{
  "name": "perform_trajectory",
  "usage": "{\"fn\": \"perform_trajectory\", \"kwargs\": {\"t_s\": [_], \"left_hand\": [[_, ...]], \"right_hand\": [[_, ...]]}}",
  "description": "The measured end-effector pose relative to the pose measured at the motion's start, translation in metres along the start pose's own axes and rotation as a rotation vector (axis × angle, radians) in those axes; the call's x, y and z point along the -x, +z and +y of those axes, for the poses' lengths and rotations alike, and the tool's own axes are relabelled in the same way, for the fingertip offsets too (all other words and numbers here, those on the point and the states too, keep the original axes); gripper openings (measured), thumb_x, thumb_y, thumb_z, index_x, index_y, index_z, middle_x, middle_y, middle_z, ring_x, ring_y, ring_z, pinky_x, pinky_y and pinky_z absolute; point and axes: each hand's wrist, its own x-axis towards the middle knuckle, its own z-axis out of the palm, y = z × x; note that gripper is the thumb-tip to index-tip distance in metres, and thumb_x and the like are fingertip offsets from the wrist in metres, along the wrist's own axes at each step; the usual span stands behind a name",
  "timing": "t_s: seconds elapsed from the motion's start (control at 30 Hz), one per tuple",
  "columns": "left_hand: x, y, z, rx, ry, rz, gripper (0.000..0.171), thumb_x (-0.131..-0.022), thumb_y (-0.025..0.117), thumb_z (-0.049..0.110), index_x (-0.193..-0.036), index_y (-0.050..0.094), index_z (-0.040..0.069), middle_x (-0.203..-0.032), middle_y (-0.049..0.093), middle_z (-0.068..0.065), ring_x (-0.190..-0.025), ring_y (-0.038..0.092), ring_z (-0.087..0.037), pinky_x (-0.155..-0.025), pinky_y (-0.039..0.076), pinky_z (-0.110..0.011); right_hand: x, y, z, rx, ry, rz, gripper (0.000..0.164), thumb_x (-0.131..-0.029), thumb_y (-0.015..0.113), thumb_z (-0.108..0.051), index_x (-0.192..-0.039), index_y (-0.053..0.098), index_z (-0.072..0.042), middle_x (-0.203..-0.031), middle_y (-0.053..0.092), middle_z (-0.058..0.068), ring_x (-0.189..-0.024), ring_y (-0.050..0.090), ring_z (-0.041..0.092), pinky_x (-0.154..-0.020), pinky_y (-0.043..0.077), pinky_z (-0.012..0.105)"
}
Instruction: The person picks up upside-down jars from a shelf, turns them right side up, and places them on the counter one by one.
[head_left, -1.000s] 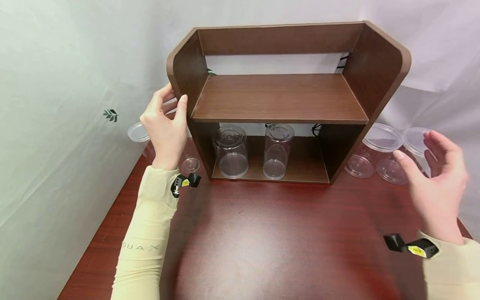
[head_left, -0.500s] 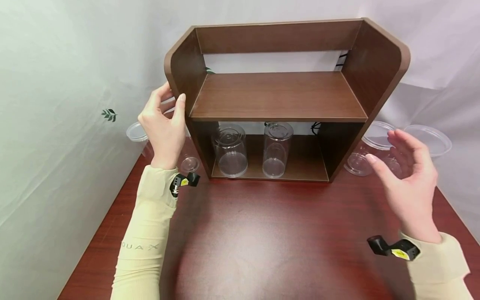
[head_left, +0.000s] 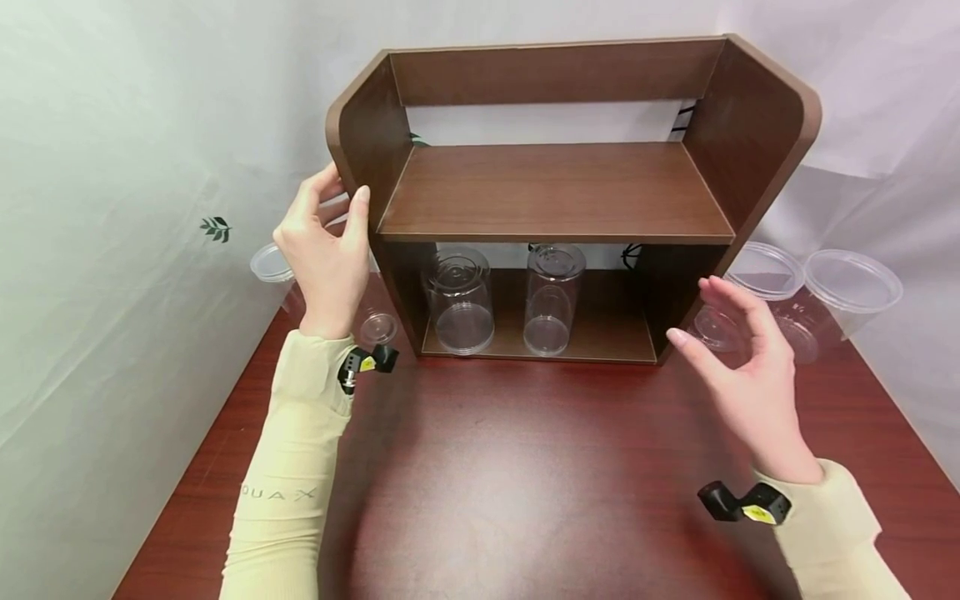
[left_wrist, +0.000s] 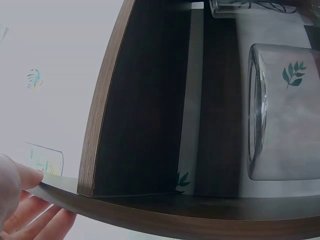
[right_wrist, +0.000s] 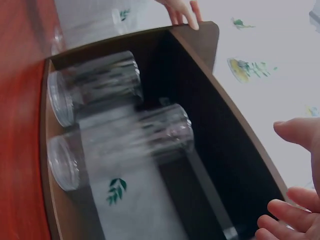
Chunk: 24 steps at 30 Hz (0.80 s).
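A dark brown two-tier wooden shelf (head_left: 558, 190) stands on the table. My left hand (head_left: 324, 258) holds its left side panel, thumb on the front edge and fingers around the outside; the left wrist view shows the same grip from close by. My right hand (head_left: 753, 379) hovers before the lower right front corner, thumb and fingers spread with nothing between them. Inside the lower compartment, a wide clear jar (head_left: 463, 312) stands upside down on the left. Beside it a narrower clear jar (head_left: 552, 312) stands the same way. The upper tier holds nothing.
Two clear plastic jars with lids, a nearer one (head_left: 765, 271) and an outer one (head_left: 853, 282), stand right of the shelf. More clear jars (head_left: 272, 263) are on the left, partly behind my left hand. Reddish table (head_left: 517, 467) spreads in front; pale cloth (head_left: 112, 208) hangs around.
My right hand has moved left, from in front of the right-hand jars to the shelf's right front edge. My left hand keeps its grip on the panel.
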Motion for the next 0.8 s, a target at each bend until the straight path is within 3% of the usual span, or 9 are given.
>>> {"fn": "perform_trajectory", "kwargs": {"t_s": [0.27, 0.57, 0.8], "left_hand": [[0.0, 0.0, 0.0, -0.004, 0.0, -0.007, 0.028, -0.093, 0.076, 0.017, -0.121, 0.074, 0.011, -0.104, 0.075, -0.002, -0.089, 0.074, -0.013, -0.082, 0.058, -0.023], [0.0, 0.0, 0.0, -0.009, 0.003, -0.001, 0.028, -0.093, 0.076, 0.016, -0.12, 0.075, 0.01, -0.103, 0.075, -0.003, -0.088, 0.074, -0.014, -0.081, 0.058, -0.023], [0.0, 0.0, 0.0, -0.009, -0.001, -0.001, 0.028, -0.093, 0.076, 0.016, -0.12, 0.075, 0.01, -0.103, 0.075, -0.004, -0.088, 0.074, -0.015, -0.082, 0.058, -0.024]], "right_hand": [[0.002, 0.013, 0.003, 0.036, 0.011, -0.088, 0.072, -0.083, 0.083, -0.001, -0.147, 0.055, -0.017, -0.142, 0.058, 0.0, -0.127, 0.056, 0.011, -0.105, 0.043, 0.02], [0.0, 0.027, 0.006, 0.022, -0.025, -0.168, 0.072, -0.083, 0.084, -0.001, -0.147, 0.057, -0.019, -0.143, 0.058, -0.001, -0.128, 0.055, 0.009, -0.109, 0.04, 0.023], [-0.002, 0.04, 0.01, -0.017, -0.007, -0.226, 0.074, -0.083, 0.084, -0.002, -0.148, 0.054, -0.019, -0.146, 0.055, -0.001, -0.132, 0.052, 0.012, -0.11, 0.039, 0.025]]}}
